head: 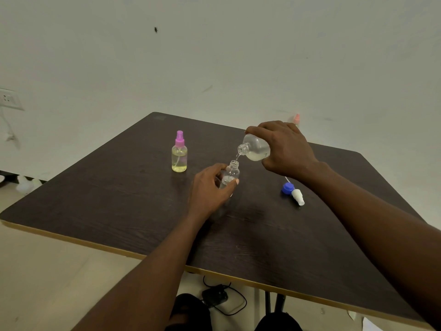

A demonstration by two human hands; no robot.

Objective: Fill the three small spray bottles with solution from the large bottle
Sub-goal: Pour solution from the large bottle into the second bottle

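My right hand (284, 148) grips the large clear bottle (254, 148), tilted with its open mouth pointing left and down. A thin stream runs from it into the open neck of a small clear spray bottle (231, 174), which stands upright on the table with my left hand (210, 187) wrapped around it. Left of them stands a small spray bottle with a pink top (179, 154), holding yellowish liquid. A third small bottle with an orange-pink top (296, 119) shows only partly behind my right hand.
A blue cap (287, 188) and a white spray head (298, 196) lie on the dark wooden table (119, 199), just right of the small bottle, under my right forearm. A black adapter with cable (214, 296) lies on the floor below the near table edge.
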